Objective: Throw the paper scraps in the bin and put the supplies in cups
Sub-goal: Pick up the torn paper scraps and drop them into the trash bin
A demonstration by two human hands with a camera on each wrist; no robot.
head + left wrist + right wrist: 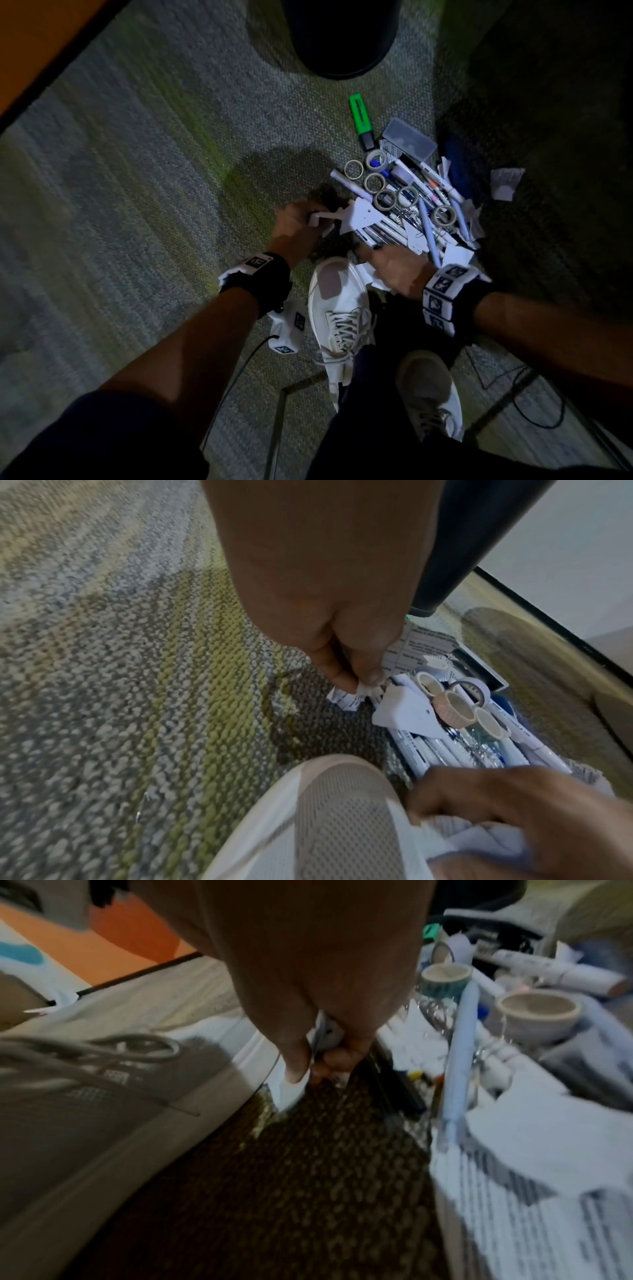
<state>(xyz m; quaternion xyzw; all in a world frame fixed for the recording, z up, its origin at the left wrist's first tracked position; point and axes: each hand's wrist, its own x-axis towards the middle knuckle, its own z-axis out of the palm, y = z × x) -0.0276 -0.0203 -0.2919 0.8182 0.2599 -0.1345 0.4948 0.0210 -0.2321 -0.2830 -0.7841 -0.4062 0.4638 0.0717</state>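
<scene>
A heap of supplies lies on the carpet: white pens (428, 222), several tape rolls (375, 181), a green highlighter (361, 118), a clear plastic case (409, 137) and torn paper scraps (505, 183). My left hand (301, 226) is at the heap's left edge and pinches a white paper scrap (359, 689) between thumb and fingers. My right hand (390, 265) is at the heap's near edge, beside my shoe, and its fingertips (322, 1064) pinch another white scrap (291, 1093). A dark round bin (342, 37) stands on the floor beyond the heap.
My white shoes (339, 301) stand just in front of the heap, the left one between my hands. An orange surface (41, 41) edges the far left. A black cable (534, 421) and a thin metal frame (284, 411) lie near my feet. Bare carpet spreads out to the left.
</scene>
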